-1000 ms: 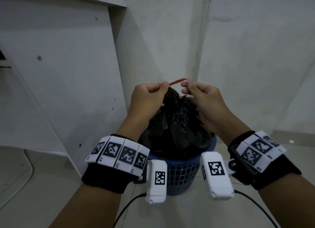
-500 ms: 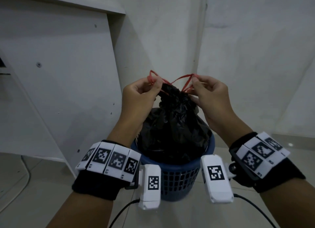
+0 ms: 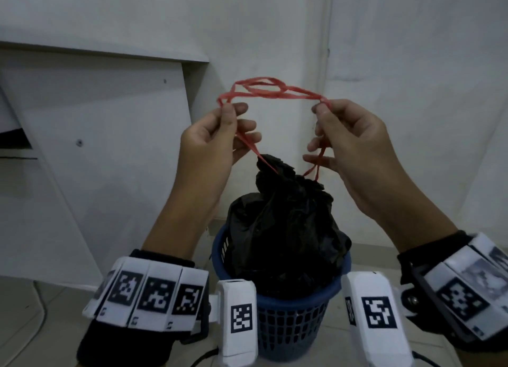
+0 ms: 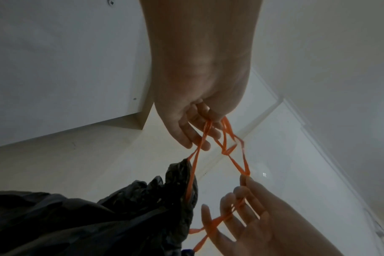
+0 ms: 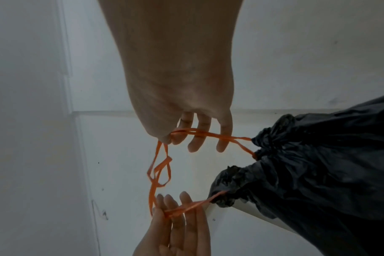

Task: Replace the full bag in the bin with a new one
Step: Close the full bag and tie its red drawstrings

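A full black bag point(image 3: 283, 229) stands gathered at its neck inside a blue mesh bin point(image 3: 288, 320) on the floor. Red drawstrings point(image 3: 272, 90) run up from the neck and loop loosely between my hands above the bag. My left hand point(image 3: 217, 138) pinches the left drawstring between thumb and forefinger. My right hand point(image 3: 346, 138) pinches the right one the same way. In the left wrist view the drawstrings point(image 4: 226, 149) cross between my left hand point(image 4: 200, 131) and my right hand point(image 4: 248, 214), beside the bag point(image 4: 99, 216). The right wrist view shows the drawstrings point(image 5: 160, 171) leaving the bag point(image 5: 307, 173).
The bin sits in a corner of white walls point(image 3: 412, 64). A white cabinet panel point(image 3: 96, 160) stands close on the left. A cable point(image 3: 41, 311) lies on the tiled floor at the lower left.
Both hands have risen and moved apart, drawing the red drawstrings up out of the bag's neck into a long loose loop. The bag's neck has cinched tighter.
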Demonstrator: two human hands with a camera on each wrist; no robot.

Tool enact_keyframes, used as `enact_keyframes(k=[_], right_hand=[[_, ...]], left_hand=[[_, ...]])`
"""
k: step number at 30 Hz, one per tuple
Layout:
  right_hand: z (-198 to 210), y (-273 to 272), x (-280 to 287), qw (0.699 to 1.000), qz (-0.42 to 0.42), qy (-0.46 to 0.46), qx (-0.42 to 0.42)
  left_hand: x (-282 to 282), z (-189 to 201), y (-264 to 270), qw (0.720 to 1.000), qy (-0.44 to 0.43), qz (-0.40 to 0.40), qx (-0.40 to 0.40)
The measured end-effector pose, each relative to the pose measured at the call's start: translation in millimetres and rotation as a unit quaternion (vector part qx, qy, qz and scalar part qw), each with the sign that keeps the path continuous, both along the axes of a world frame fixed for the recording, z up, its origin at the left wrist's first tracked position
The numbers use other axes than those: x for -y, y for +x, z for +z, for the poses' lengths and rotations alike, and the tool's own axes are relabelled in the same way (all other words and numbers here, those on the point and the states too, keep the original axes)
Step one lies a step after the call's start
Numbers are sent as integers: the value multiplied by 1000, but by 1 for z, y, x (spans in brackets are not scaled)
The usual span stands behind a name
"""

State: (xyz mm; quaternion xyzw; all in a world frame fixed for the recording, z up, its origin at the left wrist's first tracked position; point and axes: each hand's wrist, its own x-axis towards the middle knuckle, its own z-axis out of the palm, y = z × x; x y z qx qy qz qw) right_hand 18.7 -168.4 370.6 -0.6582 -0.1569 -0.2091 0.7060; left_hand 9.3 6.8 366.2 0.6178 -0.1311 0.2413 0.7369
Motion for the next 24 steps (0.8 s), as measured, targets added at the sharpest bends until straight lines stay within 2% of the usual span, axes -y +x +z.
enact_keyframes(k=[4,8,17,21,24], right_hand=[[6,-6,-1,998,-22,-31,40],[9,-12,2,996,-37,-27,75],[8,-12,5,998,-16,-32,43],[12,-12,5,999,0,5,40],[16,-10,9,995,22,96,26]], left_hand=[[8,7,-12,998,64,-3,30],[10,15,-24,997,60,-5,42],[3,22,-30,997,34,-58,-35],[-1,23,-27,997,12,-58,-53],[-7,23,-24,998,-12,-45,-51]])
